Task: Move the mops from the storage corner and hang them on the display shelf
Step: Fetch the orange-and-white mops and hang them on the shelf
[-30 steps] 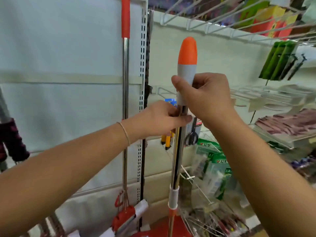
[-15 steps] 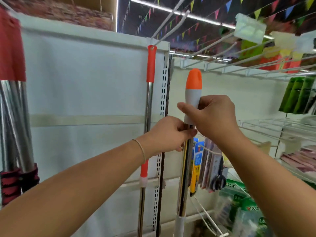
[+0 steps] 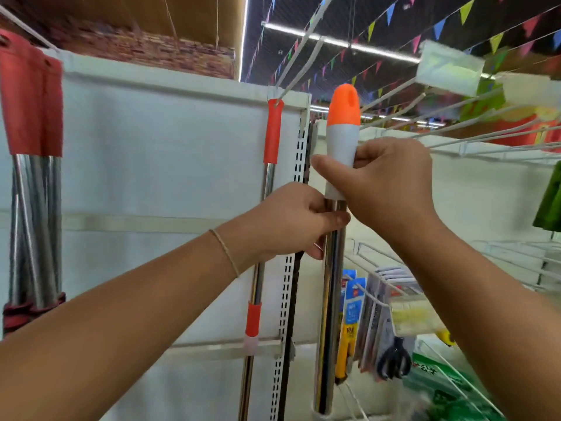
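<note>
Gripping the upright chrome, orange-capped mop (image 3: 332,287), left hand (image 3: 291,220) and right hand (image 3: 385,180) close tight.

Two bare forearms, no sleeves in sight; left hand (image 3: 291,220) and right hand (image 3: 385,183) ungloved, without rings; thin, pale string bracelet (image 3: 224,252) looped around the left wrist.

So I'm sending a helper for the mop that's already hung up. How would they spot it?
Find the white back panel and its slotted upright. Just left of that, a mop hangs from a white wire hook. Its grip is all red, while the one held in both hands is orange over white.
</note>
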Tool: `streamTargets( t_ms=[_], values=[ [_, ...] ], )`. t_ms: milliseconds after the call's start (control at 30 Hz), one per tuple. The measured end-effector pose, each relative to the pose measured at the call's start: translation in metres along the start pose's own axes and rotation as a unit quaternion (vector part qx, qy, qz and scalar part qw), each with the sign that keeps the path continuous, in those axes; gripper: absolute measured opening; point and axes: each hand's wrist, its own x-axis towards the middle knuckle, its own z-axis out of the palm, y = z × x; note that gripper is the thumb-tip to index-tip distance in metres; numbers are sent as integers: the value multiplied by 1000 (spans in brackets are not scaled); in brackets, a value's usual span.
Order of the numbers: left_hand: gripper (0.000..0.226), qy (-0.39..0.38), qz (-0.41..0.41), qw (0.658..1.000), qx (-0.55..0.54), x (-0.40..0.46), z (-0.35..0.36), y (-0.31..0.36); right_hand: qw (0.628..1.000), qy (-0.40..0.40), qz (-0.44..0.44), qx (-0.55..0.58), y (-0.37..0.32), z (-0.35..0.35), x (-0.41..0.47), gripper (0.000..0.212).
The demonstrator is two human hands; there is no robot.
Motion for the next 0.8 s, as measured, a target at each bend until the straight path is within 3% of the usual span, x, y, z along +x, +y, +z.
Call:
streamTargets(
  t_ms=[367,600,800],
  values=[
    [15,48,35,998,-25,-10,-17,28,996,21,-57,64,-26,-13,21,28],
    [21,71,39,996,-28,-13,-29,32,994,39,-79,70,-34,-5,30,43],
    [19,68,22,997,-12,-7,-34,27,997,25,-54,57,-33,6,32,41]
  ],
)
